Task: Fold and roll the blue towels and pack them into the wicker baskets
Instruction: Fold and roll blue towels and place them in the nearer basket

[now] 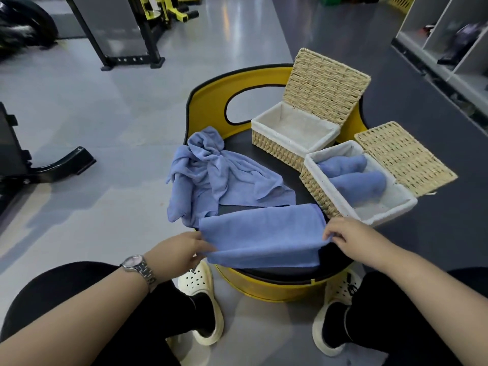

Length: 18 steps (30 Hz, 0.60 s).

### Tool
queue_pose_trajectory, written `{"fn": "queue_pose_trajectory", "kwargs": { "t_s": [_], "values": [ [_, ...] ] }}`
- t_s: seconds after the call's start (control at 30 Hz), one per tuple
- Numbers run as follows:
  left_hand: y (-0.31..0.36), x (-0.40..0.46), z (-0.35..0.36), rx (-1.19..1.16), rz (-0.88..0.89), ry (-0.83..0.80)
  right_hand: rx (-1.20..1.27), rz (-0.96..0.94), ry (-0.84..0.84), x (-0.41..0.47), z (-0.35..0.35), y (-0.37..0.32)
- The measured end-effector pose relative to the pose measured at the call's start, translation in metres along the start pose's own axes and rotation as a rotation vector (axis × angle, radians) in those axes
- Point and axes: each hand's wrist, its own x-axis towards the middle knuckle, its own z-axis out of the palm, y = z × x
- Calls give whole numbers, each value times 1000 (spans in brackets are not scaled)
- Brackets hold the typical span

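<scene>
A folded blue towel (pixel 261 235) lies as a long strip across the near edge of the black seat (pixel 303 199). My left hand (pixel 177 250) pinches its left end and my right hand (pixel 348 237) pinches its right end. Behind it a heap of crumpled blue towels (pixel 211 175) covers the seat's left side. The near wicker basket (pixel 317 191), lid open, holds two rolled blue towels (pixel 353 173) against its far end. The far wicker basket (pixel 274 147) stands open with only its white liner showing.
The baskets sit on a round yellow-walled stool (pixel 237 83) with a handle cut-out. My knees and white clogs (pixel 200 299) flank its front. Black and yellow gym equipment (pixel 132 35) stands on the grey floor behind, and white shelving (pixel 449 35) is at the right.
</scene>
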Motion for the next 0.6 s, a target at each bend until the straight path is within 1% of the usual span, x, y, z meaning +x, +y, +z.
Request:
{"fn": "queue_pose_trajectory", "kwargs": {
  "t_s": [0.07,0.17,0.27,0.33,0.4,0.43,0.53,0.57,0.6],
  "values": [
    [-1,1,8,102,-29,-19,-63,-23,-67,0,6,-1],
    [2,6,18,266,-87,-101,-171,-29,-175,0,22,-3],
    [1,12,25,331,-109,-180,-231,-6,-269,0,35,-5],
    [-3,14,28,349,-113,-238,-274,5,-293,3,36,-8],
    [-3,15,28,278,-187,-218,-335,6,-285,6,35,-11],
    [-2,16,25,212,-257,-160,-351,6,-254,9,35,-14],
    [-4,24,16,-51,-527,105,-295,-2,-94,20,38,-26],
    [-6,26,14,-175,-615,165,-265,-12,-57,26,39,-32],
    [-8,30,13,-300,-692,174,-232,-24,-42,32,41,-39]
  ]
}}
